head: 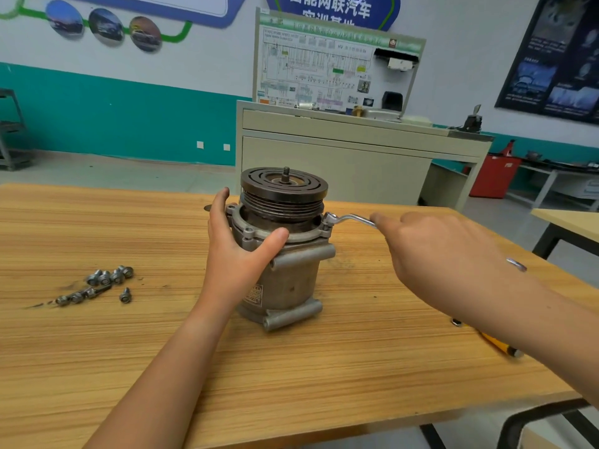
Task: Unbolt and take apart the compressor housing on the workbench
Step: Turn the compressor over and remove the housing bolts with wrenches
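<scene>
Compressor housing (285,283) stands upright in the middle of the frame on the wooden workbench (129,351), its dark grooved pulley (283,186) on top. My left hand (236,244) grips the housing just under its upper flange, thumb curled across the front and fingers wrapped round the far left side. My right hand (437,254), right of centre, holds a bent metal wrench (348,218) whose head sits on the flange's right-hand lug. My index finger lies along the handle, while the other fingers are hidden beneath the hand and seem curled round it. Loose bolts (97,285) lie clustered at centre left. A yellow-handled tool (496,345) lies partly under my right forearm at lower right.
</scene>
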Demonstrator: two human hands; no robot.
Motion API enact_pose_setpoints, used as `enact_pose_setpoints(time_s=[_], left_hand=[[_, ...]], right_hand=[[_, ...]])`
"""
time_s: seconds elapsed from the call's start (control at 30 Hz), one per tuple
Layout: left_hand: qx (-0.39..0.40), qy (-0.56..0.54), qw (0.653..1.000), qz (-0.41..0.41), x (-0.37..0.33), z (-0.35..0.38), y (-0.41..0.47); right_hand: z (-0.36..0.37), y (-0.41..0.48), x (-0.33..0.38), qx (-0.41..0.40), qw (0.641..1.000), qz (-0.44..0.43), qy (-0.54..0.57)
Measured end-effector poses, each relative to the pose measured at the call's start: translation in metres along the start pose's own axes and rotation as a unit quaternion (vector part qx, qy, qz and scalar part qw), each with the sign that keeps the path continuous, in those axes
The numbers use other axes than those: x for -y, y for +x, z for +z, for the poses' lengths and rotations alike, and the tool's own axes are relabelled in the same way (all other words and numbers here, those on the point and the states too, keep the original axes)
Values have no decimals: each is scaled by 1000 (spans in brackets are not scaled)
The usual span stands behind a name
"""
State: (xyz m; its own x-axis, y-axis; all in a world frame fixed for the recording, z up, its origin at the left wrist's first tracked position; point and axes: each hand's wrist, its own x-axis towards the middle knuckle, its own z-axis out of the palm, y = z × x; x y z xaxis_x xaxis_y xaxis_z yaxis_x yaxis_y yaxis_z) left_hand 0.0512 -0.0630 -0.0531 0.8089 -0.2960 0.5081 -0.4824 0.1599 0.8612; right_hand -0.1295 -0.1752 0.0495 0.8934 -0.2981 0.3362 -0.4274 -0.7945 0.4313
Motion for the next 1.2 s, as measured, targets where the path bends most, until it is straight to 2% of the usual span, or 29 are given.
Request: enact_pose_setpoints(time_s=[0.1,0.23,0.3,0.43,0.67,0.8,0.9,1.0,1.1,1.13,1.2], left_hand=[[-1,3,1000,-1,0,0,0],[-2,3,1000,-1,0,0,0],[-3,4,1000,0,1,1,0],[-1,5,1000,-2,2,0,0],[0,3,1000,1,1,0,-1],[1,11,1000,-2,1,-1,0],[3,10,1000,-2,0,-1,-2],[5,8,1000,-3,0,-1,-2],[4,9,1000,-5,1,-2,-1],[3,10,1000,-5,2,-1,-1],[1,11,1000,-5,1,-1,-1]], right_hand=[[-10,4,8,29,998,5,-51],[-21,12,27,103,990,-49,-88],[-22,14,32,114,986,-72,-95],[-18,18,18,100,975,-113,-165],[-4,63,-19,52,972,-107,-202],[25,101,-10,15,983,-132,-123],[43,115,-5,-44,987,-142,-63],[44,100,-21,-115,991,-56,30],[28,58,-33,-183,964,27,192],[22,44,-34,-175,965,46,192],[13,21,-29,-102,987,66,107]])
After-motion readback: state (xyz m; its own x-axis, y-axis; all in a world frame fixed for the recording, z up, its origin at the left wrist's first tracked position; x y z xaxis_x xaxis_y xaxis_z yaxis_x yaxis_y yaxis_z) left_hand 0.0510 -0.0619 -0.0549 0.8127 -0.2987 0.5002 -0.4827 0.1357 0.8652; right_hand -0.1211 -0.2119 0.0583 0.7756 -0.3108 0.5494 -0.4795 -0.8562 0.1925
